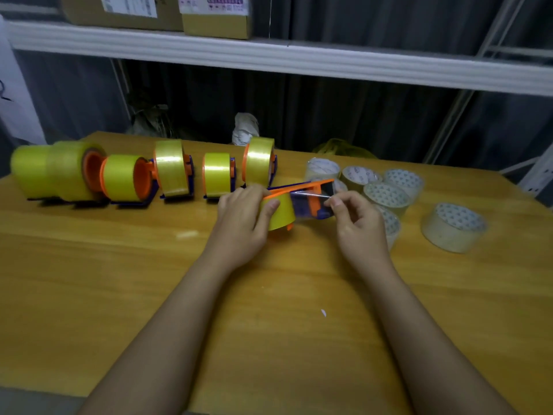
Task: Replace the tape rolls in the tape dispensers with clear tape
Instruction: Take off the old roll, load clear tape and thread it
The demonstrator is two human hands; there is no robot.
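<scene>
Here, near the wooden table's (119, 280) far edge, the left hand (242, 223) grips a yellow tape roll (279, 215) in an orange-and-blue dispenser (314, 202) — the right hand (357, 223) pinching its glossy tape strip (311, 195). Loaded dispensers (173, 172) line the far left; clear tape rolls (453, 227) crowd the right. The near half lies open.
</scene>
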